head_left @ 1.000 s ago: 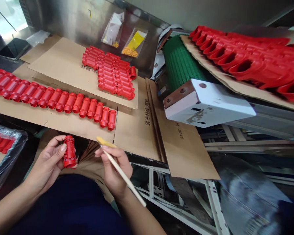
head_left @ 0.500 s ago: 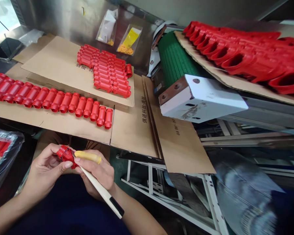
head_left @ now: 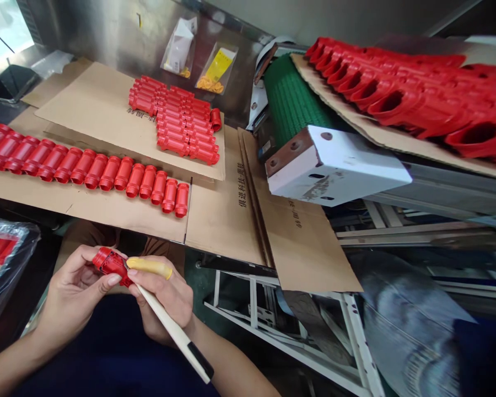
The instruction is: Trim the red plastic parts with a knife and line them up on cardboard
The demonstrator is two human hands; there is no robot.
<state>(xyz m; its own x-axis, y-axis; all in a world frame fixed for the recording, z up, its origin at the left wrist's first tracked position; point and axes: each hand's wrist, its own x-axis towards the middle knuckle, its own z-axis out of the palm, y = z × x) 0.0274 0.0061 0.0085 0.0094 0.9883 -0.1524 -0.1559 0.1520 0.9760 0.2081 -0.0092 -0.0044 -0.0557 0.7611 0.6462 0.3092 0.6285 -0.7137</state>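
Observation:
A red plastic tubular part (head_left: 109, 263) is pinched between the thumb and fingers of my left hand (head_left: 72, 284), held above my lap. My right hand (head_left: 163, 298) grips a slim white-handled tool (head_left: 167, 325) with a black end, like a pen. A yellow finger cot (head_left: 149, 267) covers my right index finger. The tool's working tip is at the red part's side, mostly hidden by my fingers, so its kind does not show.
A long row of red parts (head_left: 82, 165) lies on the cardboard-covered table; a cluster (head_left: 182, 118) sits behind it. Two small bags (head_left: 217, 69) lie at the back. On the right, larger red pieces (head_left: 397, 105) rest on cardboard over a green conveyor (head_left: 295, 99). A lined box (head_left: 22, 237) stands left.
The tool's black end has swung slightly down and right, and the red part has tilted a little in my left hand. Both hands keep their hold.

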